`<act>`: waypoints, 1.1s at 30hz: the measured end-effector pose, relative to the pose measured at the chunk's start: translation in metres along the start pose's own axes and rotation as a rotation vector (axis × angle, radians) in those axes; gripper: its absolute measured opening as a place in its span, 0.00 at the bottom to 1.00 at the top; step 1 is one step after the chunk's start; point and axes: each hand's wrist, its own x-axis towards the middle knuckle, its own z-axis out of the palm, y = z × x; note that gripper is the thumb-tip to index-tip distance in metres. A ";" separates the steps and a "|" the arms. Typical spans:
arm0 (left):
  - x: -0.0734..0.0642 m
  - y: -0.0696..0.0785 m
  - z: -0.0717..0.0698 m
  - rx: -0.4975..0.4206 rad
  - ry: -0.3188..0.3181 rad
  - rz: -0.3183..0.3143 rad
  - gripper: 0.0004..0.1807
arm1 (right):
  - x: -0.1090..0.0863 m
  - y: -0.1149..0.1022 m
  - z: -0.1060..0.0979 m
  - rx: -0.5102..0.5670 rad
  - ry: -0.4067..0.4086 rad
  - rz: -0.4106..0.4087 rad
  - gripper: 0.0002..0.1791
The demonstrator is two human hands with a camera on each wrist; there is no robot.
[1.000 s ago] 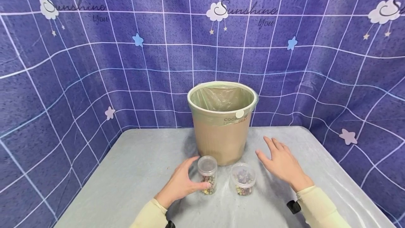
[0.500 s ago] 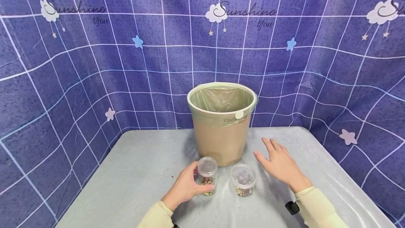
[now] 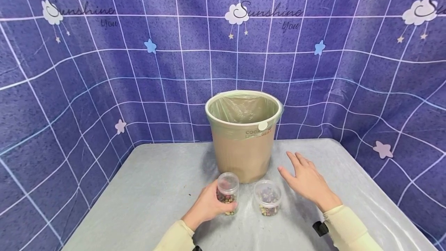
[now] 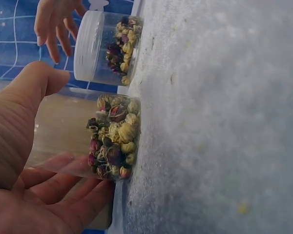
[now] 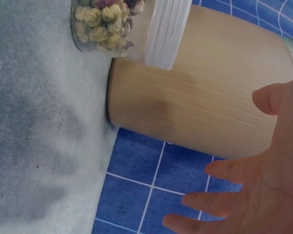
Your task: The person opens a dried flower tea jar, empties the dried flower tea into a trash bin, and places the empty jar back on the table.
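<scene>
A tall clear jar (image 3: pixel 228 183) with a transparent lid stands upright on the table, dried flower buds (image 4: pixel 116 141) filling its lower part. My left hand (image 3: pixel 208 204) grips it from the left, thumb on the near side and fingers around the far side. To its right stands a shorter, wider lidded jar (image 3: pixel 267 196), also partly filled with dried buds in yellow and dark red. My right hand (image 3: pixel 308 183) hovers right of the short jar, fingers spread, touching nothing. In the right wrist view, that hand's fingers (image 5: pixel 205 200) are extended.
Directly behind the jars stands a beige trash bin (image 3: pixel 242 156) lined with a thin green-tinted bag. Beneath everything is a grey cloth-covered table (image 3: pixel 160 177). A blue gridded curtain (image 3: pixel 181 61) encloses the back and sides.
My left hand has moved right and closed its fingers around the tall jar, which stays in place. My right hand has drifted slightly left, still spread.
</scene>
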 end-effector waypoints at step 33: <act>0.004 0.001 0.007 -0.027 -0.068 -0.024 0.27 | 0.002 -0.010 -0.004 -0.004 0.016 -0.036 0.46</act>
